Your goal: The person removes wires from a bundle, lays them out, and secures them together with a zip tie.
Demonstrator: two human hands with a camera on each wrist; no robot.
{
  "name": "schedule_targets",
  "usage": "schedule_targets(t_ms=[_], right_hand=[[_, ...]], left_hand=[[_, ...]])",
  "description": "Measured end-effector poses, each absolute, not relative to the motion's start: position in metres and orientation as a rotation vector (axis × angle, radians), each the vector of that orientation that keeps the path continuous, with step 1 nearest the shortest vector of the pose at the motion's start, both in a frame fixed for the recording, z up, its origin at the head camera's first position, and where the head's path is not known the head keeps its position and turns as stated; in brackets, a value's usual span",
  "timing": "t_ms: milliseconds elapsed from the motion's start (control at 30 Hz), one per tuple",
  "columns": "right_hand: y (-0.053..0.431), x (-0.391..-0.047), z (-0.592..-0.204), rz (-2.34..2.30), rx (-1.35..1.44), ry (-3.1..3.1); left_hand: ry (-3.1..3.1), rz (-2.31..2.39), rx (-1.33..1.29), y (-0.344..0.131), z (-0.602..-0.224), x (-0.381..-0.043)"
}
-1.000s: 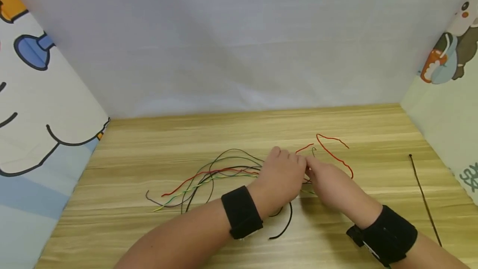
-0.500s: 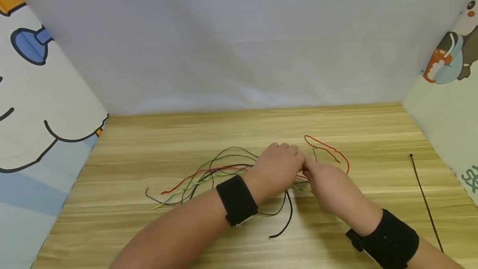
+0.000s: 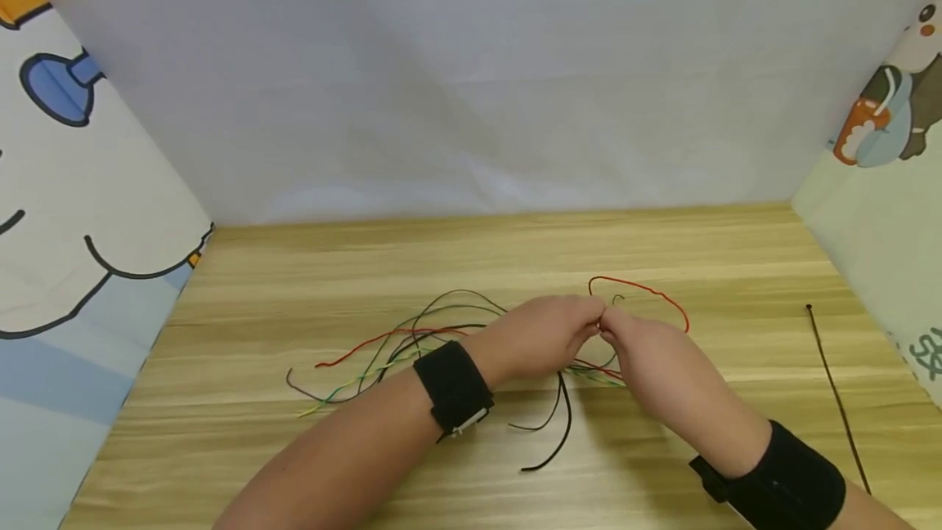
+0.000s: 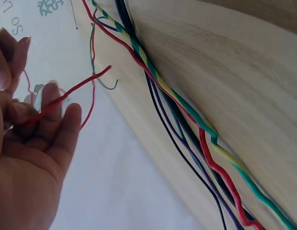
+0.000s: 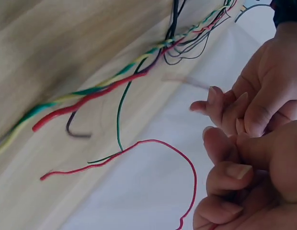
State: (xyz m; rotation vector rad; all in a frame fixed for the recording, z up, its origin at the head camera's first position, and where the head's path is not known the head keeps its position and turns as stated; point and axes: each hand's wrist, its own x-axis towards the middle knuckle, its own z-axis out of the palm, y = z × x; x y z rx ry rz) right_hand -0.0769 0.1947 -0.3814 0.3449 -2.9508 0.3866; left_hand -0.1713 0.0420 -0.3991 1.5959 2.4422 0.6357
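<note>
Over the table my left hand [image 3: 540, 334] and right hand [image 3: 648, 354] meet, fingertips close together. Between its thumb and fingers the left hand pinches a thin red wire [image 4: 74, 89], whose free end sticks out past them. The right hand has curled fingers and pinches the same red wire, partly hidden in its grip; a slack loop of red wire [image 5: 193, 167] hangs beside it. Below both hands lies a bundle of wires, including a twisted yellow-green pair [image 4: 251, 182], a thicker red wire [image 5: 91, 99], and dark strands [image 4: 165, 112].
Loose wire ends fan out left, among them a red end [image 3: 346, 358]. A black wire [image 3: 567, 424] curves toward the front. At the right lies a dark cord [image 3: 832, 383] with a small knob at one end. White cloth [image 3: 471, 105] stands behind the wooden table [image 3: 294, 268].
My left hand has turned, its fingers now pointing toward the right hand. The red wire's loop beyond the hands has changed shape and one free end there has drawn in.
</note>
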Motion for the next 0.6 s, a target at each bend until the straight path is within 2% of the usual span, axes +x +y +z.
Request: schedule_targets(t_ms=[267,600], right_hand=[[0.196,-0.073,-0.379,0.321,0.343,-2.901],[0.196,-0.077,-0.389,0.221,0.325,-2.974]], left_hand=[[2.578,0.560,1.837,0.044,-0.398,-0.173],[2.723,0.058,1.577,0.038,-0.399,-0.164]])
